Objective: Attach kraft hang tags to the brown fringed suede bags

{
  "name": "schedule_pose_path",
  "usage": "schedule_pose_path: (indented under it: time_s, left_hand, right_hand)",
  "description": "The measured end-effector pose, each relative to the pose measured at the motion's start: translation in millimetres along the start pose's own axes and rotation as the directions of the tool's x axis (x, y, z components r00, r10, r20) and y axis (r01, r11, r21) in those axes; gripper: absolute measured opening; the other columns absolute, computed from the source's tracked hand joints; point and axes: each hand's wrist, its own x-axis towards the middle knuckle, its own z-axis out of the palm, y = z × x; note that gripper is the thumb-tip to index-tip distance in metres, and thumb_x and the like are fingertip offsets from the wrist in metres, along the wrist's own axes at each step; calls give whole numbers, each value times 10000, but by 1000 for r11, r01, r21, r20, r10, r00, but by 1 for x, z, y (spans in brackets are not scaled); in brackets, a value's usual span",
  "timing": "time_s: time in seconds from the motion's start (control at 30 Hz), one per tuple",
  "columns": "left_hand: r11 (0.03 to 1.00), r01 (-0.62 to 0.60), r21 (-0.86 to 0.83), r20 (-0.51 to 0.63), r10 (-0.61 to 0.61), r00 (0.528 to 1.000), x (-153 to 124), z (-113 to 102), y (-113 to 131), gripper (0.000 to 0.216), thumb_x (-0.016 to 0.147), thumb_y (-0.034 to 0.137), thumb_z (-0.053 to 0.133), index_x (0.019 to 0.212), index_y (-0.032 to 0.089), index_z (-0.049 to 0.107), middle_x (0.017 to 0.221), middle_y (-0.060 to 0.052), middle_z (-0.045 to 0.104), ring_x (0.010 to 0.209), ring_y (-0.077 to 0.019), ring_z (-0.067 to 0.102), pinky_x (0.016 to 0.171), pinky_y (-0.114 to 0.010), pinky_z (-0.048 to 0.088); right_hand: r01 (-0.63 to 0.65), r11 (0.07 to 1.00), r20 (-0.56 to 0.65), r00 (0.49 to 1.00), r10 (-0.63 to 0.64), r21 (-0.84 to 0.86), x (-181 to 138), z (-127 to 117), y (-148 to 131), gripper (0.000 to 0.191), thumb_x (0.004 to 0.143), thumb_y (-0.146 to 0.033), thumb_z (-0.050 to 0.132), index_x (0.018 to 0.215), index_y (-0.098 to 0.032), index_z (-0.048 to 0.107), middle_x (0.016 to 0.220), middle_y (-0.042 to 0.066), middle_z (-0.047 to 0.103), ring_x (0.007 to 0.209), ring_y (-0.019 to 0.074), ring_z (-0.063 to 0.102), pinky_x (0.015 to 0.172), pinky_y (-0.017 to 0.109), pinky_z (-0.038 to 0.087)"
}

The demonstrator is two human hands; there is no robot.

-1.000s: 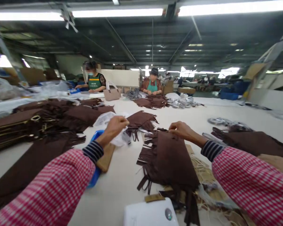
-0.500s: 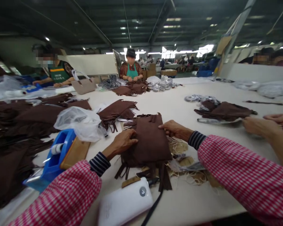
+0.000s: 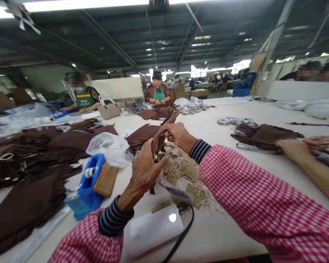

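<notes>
A brown bag [image 3: 159,140], made of soft fabric, is raised above the table and turned up on its edge, so I see its narrow side and a bit of gold metal. Closed around its near lower edge is my left hand [image 3: 145,166], thumb to the right. My right hand [image 3: 181,136] pinches the bag's upper part from the right. Below it lies a heap of tan cardboard tags [image 3: 186,168] with white strings. Another brown bag [image 3: 142,136] rests flat just behind my left hand.
A blue tape dispenser [image 3: 91,182], a brown flat case [image 3: 106,179] and crumpled clear plastic [image 3: 108,148] stand left. Nearest me is a white device [image 3: 156,226] with a black cord. Brown bags [image 3: 30,208] pile up far left. A co-worker's hands [image 3: 296,151] handle brown fabric at right.
The bag, lying flat before with fringe toward me, is now lifted and tipped on edge. My right hand has moved left and up; more tags show. The view has shifted slightly.
</notes>
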Motion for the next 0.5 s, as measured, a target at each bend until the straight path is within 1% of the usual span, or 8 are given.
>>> schedule_pose_path:
  time_s: [0.07, 0.2, 0.27, 0.33, 0.4, 0.43, 0.47, 0.5]
  left_hand:
    - [999, 31, -4, -84, -32, 996, 7, -17, -2, 579, 830, 388, 709, 1363, 244, 533, 1224, -77, 703, 1105, -310, 652, 964, -437, 498]
    - [990, -122, -77, -352, 87, 932, 18, -57, -5, 372, 829, 338, 690, 1188, 249, 657, 1020, 8, 731, 933, -230, 667, 844, -332, 518]
    - [971, -192, -144, -474, 102, 875, 24, -74, -5, 298, 812, 351, 709, 1081, 226, 688, 918, 28, 709, 856, -196, 644, 783, -295, 516]
    - [946, -236, -221, -543, 81, 836, 30, -89, -4, 247, 793, 363, 729, 987, 215, 698, 854, 37, 682, 825, -181, 628, 754, -281, 517]
    - [912, -269, -309, -543, 62, 837, 35, -101, -3, 226, 776, 358, 746, 944, 214, 700, 863, 35, 679, 858, -181, 634, 772, -281, 529]
    - [891, -287, -353, -531, 62, 845, 36, -105, -3, 230, 764, 349, 758, 941, 213, 702, 890, 31, 686, 890, -184, 641, 795, -286, 537]
    - [869, -300, -393, -518, 60, 854, 37, -109, -2, 243, 748, 340, 776, 943, 214, 703, 924, 27, 695, 925, -190, 646, 818, -294, 544]
    - [849, -301, -434, -506, 47, 861, 37, -111, -2, 268, 727, 338, 797, 947, 218, 704, 961, 24, 704, 961, -198, 649, 836, -304, 552]
  right_hand:
    - [59, 997, 19, 998, -60, 40, -7, 7, -18, 156, 803, -153, 694, 745, -171, 550, 498, -6, 606, 382, 68, 484, 316, 137, 298]
    - [275, 957, 108, 953, -284, 88, -42, 5, -52, 118, 849, -233, 673, 849, -152, 588, 693, 48, 709, 460, 68, 536, 348, 142, 314]
    - [472, 881, 152, 870, -469, 17, -65, -6, -63, 141, 863, -273, 673, 917, -162, 605, 810, 51, 725, 558, 88, 600, 408, 156, 392]
    - [686, 717, 142, 727, -671, -122, -81, -26, -70, 202, 846, -286, 713, 996, -190, 615, 935, 44, 715, 749, 128, 667, 542, 189, 507]
    - [796, 536, 67, 573, -816, -283, -85, -54, -72, 355, 810, -287, 768, 1115, -218, 602, 1092, 57, 689, 991, 185, 666, 711, 253, 574]
    - [802, 484, 22, 524, -852, -349, -83, -69, -71, 452, 792, -297, 793, 1184, -226, 581, 1175, 75, 669, 1091, 215, 639, 772, 290, 585]
    - [792, 469, -9, 506, -862, -391, -80, -83, -70, 535, 779, -312, 811, 1243, -230, 556, 1240, 93, 649, 1158, 241, 613, 807, 322, 589]
    - [774, 490, -16, 529, -849, -401, -76, -95, -67, 585, 776, -335, 819, 1279, -230, 539, 1273, 106, 639, 1186, 257, 602, 819, 345, 593]
